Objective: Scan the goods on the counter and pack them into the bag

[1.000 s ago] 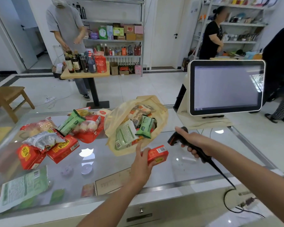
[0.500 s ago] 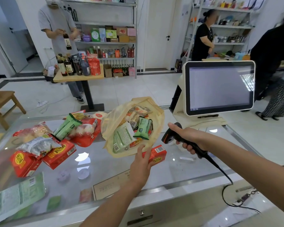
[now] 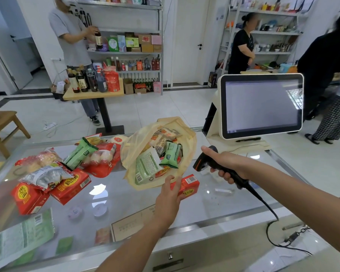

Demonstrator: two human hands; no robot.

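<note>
Yellow bag [image 3: 189, 138] holds snack packets [image 3: 146, 167]; left hand [image 3: 168, 195] grasps red box [image 3: 190, 185], right hand [image 3: 227, 163] clenches scanner [image 3: 201, 164].

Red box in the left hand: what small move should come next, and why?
Probably lift the red box over the rim into the yellow bag. The left hand holds it right at the bag's open near edge, and the scanner in the right hand points at its barcode.

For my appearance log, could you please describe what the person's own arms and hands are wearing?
Nothing shows: the left hand and right hand are ungloved, with no visible ring, watch or bracelet. Both forearms are uncovered to the picture's edge, with no sleeve in view.
</note>
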